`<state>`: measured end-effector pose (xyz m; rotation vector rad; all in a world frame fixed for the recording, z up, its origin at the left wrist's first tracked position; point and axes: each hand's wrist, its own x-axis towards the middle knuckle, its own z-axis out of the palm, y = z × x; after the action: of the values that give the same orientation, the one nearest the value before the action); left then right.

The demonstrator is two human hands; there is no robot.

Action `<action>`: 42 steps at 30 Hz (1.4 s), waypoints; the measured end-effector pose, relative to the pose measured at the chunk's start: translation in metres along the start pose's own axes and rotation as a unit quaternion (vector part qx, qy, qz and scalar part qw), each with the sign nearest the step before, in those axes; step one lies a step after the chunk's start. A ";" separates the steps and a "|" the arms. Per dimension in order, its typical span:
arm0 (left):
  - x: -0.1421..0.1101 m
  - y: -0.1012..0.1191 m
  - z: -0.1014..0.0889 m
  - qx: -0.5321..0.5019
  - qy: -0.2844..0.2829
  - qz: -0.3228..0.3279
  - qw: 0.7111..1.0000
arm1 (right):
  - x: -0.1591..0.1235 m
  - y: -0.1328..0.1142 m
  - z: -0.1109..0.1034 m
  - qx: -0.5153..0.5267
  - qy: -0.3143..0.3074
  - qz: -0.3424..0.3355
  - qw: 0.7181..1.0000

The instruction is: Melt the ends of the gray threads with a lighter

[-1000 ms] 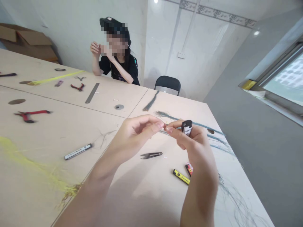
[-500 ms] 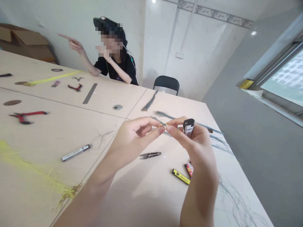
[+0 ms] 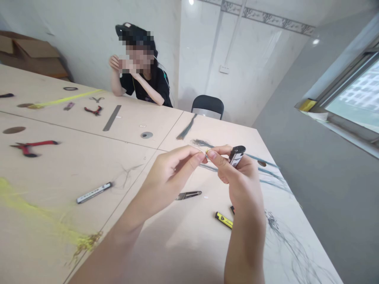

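My left hand (image 3: 174, 169) is closed, thumb and forefinger pinched at one end of a small yellow cord (image 3: 207, 151). Thumb and forefinger of my right hand (image 3: 237, 173) meet it from the other side, so most of the cord is hidden. A black-topped lighter (image 3: 236, 155) is also tucked upright in my right hand. Below the hands lie thread snips (image 3: 191, 195), partly covered by my left hand. Near my right wrist is a yellow lighter (image 3: 223, 219), with another lighter mostly hidden behind the wrist.
Dark blue-green thread bundles (image 3: 186, 128) lie beyond and right of my hands. On the left are yellow threads (image 3: 38, 215), a white lighter (image 3: 94, 192), red-handled pliers (image 3: 29, 148) and a metal ruler (image 3: 112, 118). A person (image 3: 142, 79) sits across the table.
My fingertips have closed in around the yellow cord, and less of its loop shows. The lighter in my right hand has tilted right. The person opposite has drawn in a pointing hand.
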<state>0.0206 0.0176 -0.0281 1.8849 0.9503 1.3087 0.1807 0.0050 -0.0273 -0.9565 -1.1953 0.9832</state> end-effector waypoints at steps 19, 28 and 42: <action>-0.002 0.003 0.011 0.171 0.144 0.226 0.948 | 0.001 0.008 0.020 0.074 -0.035 0.084 0.993; -0.003 0.001 0.014 0.191 0.147 0.236 0.941 | 0.001 0.008 0.027 0.070 0.076 0.075 0.992; -0.004 0.000 0.017 0.195 0.133 0.220 0.947 | -0.003 0.006 0.028 0.087 0.058 0.065 0.992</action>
<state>0.0356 0.0130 -0.0352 2.3623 1.0158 1.7764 0.1519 0.0057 -0.0301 -0.9475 -0.9424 1.1010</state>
